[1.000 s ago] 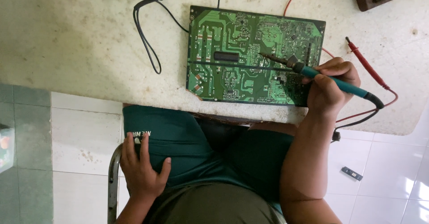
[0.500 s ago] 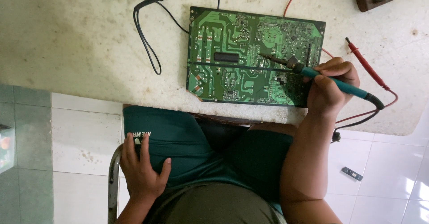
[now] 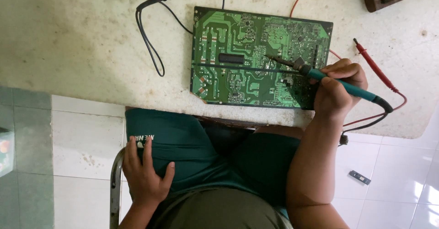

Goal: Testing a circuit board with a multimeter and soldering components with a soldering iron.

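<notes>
Right hand (image 3: 336, 92) grips soldering iron (image 3: 320, 73) over circuit board (image 3: 238, 41) at table edge (image 3: 91, 98).

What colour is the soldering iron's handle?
Teal-blue, with a black end where the cord joins; the soldering iron shows in the head view.

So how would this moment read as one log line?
right hand: holds soldering iron on circuit board | left hand: rests on thigh

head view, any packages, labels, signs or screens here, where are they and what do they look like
No packages, signs or screens show.
Shorts print: small pale lettering on the dark green shorts, just above the left hand.
Circuit board: green rectangle on the table; its pale markings are too small to tell. The right hand holds a soldering iron over it.
</notes>
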